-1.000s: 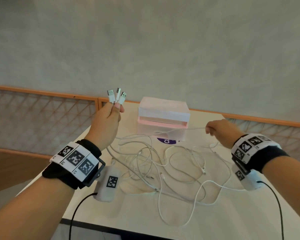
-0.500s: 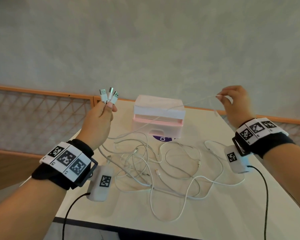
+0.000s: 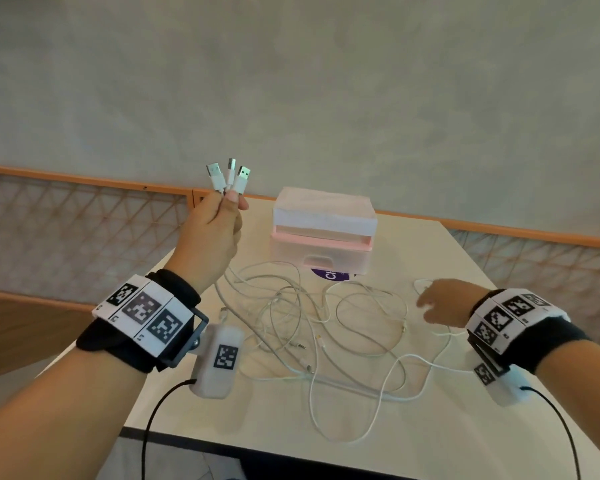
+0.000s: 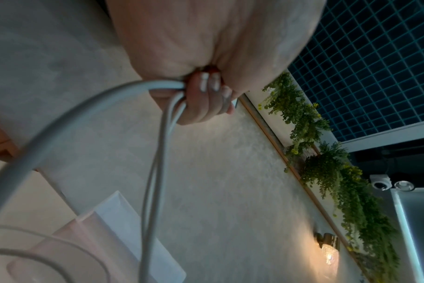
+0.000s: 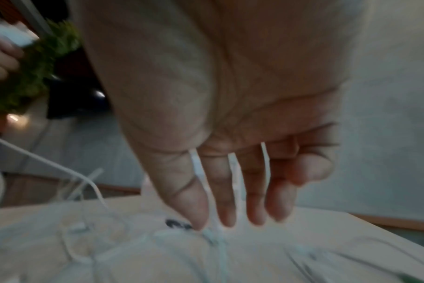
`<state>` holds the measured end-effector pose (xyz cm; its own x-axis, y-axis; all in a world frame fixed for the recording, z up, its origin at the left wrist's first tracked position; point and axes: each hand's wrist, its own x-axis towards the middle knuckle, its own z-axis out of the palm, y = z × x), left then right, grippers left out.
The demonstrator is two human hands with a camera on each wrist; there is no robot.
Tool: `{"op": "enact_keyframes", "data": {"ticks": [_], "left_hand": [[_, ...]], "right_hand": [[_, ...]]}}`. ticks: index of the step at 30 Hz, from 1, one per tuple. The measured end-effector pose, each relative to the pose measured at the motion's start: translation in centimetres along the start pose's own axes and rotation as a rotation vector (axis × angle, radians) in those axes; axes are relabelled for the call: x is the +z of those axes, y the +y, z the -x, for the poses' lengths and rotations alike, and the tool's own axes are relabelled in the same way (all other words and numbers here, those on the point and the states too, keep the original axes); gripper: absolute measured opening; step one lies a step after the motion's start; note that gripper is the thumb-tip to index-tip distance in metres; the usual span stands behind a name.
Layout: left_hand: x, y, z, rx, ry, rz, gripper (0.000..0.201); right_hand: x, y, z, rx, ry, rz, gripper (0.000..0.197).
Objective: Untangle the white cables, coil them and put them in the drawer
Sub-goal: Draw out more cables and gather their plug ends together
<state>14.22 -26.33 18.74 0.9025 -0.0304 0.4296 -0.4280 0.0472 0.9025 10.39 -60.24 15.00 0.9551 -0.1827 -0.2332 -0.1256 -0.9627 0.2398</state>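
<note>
**Right hand drops back to the tangle**

Left hand (image 3: 211,233) is up, fingers (image 4: 207,95) pinching three plug ends (image 3: 228,176). Right hand (image 3: 442,304), raised with a strand half a second ago, now hovers low over the white cables (image 3: 312,327) on the bench (image 3: 430,441), fingers (image 5: 226,201) spread, holding nothing. Judged: strand freed, next one sought. Drawer (image 3: 321,258) shut behind.

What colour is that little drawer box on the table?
The drawer box is pale pink with a whitish top, clearest in the head view.
</note>
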Motion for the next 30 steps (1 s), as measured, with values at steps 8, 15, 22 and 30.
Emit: {"op": "enact_keyframes", "data": {"ticks": [8,15,22,30], "left_hand": [[2.3,1.8,0.8,0.015,-0.089,0.196,0.03],[-0.2,1.5,0.5,0.065,-0.031,0.087,0.03],[1.9,-0.1,0.6,0.051,-0.052,-0.077,0.029],[2.0,1.3,-0.6,0.185,0.024,-0.111,0.028]], "right_hand": [[-5.3,-14.4,5.6,-0.767,0.12,-0.689,0.082],[-2.9,-14.7,4.4,-0.757,0.154,-0.943,0.015],[-4.0,-6.6,4.2,-0.572,0.244,-0.521,0.017],[-2.2,0.3,2.6,-0.294,0.3,-0.187,0.015]]}}
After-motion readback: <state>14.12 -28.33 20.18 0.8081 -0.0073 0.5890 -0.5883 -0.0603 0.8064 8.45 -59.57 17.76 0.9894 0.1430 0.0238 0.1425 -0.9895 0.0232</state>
